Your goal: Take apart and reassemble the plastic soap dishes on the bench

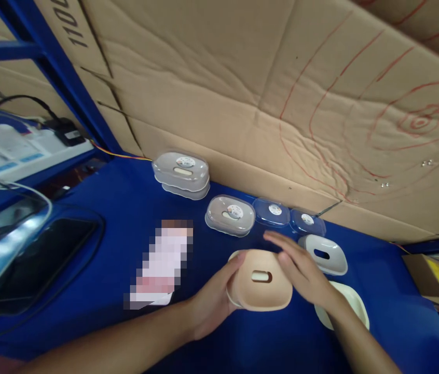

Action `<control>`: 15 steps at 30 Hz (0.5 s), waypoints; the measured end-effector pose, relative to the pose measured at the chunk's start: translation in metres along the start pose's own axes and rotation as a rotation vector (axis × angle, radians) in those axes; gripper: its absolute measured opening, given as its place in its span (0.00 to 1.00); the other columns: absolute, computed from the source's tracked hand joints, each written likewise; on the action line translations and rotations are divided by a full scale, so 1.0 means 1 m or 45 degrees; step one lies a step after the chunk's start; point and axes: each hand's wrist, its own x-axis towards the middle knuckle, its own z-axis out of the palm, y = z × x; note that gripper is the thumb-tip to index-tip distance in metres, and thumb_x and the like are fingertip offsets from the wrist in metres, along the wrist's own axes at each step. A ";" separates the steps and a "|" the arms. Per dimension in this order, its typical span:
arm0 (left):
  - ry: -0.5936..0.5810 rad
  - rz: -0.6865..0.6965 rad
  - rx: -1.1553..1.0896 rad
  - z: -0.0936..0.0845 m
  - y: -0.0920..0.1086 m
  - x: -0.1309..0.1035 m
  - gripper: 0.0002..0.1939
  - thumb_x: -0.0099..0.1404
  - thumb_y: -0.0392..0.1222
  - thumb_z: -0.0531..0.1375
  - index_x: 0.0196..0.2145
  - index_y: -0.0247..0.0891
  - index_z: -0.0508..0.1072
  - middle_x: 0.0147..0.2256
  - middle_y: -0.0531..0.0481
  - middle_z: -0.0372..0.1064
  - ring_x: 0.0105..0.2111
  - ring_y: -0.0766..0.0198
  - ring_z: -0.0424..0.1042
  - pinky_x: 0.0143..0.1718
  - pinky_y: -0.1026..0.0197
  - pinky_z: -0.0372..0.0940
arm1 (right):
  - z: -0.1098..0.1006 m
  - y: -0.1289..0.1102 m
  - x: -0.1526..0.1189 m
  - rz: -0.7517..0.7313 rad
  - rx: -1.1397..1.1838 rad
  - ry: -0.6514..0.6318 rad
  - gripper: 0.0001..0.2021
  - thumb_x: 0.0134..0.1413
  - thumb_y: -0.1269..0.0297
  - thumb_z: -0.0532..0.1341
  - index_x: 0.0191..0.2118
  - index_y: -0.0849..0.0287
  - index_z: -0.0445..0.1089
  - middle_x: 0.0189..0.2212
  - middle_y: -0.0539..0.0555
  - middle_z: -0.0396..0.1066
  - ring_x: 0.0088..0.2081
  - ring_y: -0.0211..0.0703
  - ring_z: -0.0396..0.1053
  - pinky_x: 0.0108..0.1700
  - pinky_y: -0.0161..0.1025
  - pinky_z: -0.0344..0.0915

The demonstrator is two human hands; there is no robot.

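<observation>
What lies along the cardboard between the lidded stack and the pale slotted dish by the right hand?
The head view shows a lidded grey box and two clear labelled lids.

Creased cardboard wall (pixel 219 93) is rising behind the blue desk (pixel 126 192). Red curved lines are spreading over its right side; printed digits (pixel 72 26) are showing upper left. Blue frame (pixel 58 75) is slanting down at left, its crossbar running off the edge.
</observation>
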 end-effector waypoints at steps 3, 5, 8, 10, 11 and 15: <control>-0.117 0.045 0.210 0.002 -0.003 -0.006 0.36 0.59 0.54 0.75 0.61 0.40 0.74 0.56 0.41 0.78 0.61 0.41 0.72 0.62 0.47 0.63 | 0.012 -0.020 -0.016 0.009 0.119 -0.051 0.18 0.76 0.56 0.54 0.65 0.47 0.67 0.58 0.56 0.76 0.58 0.50 0.74 0.60 0.48 0.72; -0.158 0.089 0.394 0.004 -0.004 -0.008 0.32 0.57 0.45 0.74 0.59 0.39 0.76 0.54 0.42 0.79 0.59 0.41 0.74 0.60 0.47 0.64 | 0.017 -0.024 -0.023 -0.001 0.108 -0.042 0.17 0.76 0.56 0.56 0.63 0.48 0.69 0.53 0.56 0.77 0.54 0.49 0.76 0.56 0.47 0.73; -0.090 0.095 0.430 0.003 -0.005 -0.008 0.31 0.56 0.39 0.70 0.58 0.39 0.76 0.51 0.45 0.80 0.57 0.42 0.75 0.59 0.47 0.64 | 0.016 -0.015 -0.021 -0.055 0.109 -0.076 0.19 0.77 0.54 0.52 0.66 0.46 0.66 0.54 0.56 0.77 0.55 0.49 0.75 0.56 0.48 0.73; -0.009 0.039 0.315 0.002 -0.005 -0.007 0.34 0.56 0.39 0.69 0.61 0.41 0.74 0.53 0.46 0.80 0.59 0.43 0.73 0.60 0.47 0.63 | 0.010 0.002 -0.013 -0.058 0.071 -0.007 0.22 0.79 0.52 0.46 0.69 0.44 0.64 0.60 0.56 0.73 0.61 0.50 0.72 0.61 0.51 0.70; 0.023 0.003 0.251 0.001 -0.005 -0.007 0.34 0.57 0.40 0.69 0.62 0.40 0.73 0.53 0.45 0.80 0.59 0.43 0.73 0.61 0.46 0.63 | 0.006 0.012 -0.007 -0.037 0.011 0.067 0.23 0.79 0.52 0.44 0.70 0.45 0.62 0.64 0.57 0.71 0.64 0.51 0.69 0.64 0.54 0.68; 0.079 -0.100 0.082 -0.002 -0.005 -0.006 0.30 0.61 0.43 0.69 0.60 0.34 0.74 0.54 0.39 0.79 0.60 0.42 0.74 0.63 0.45 0.64 | -0.004 0.045 0.015 0.109 -0.447 0.242 0.28 0.77 0.49 0.49 0.74 0.54 0.56 0.70 0.65 0.62 0.72 0.61 0.58 0.72 0.67 0.54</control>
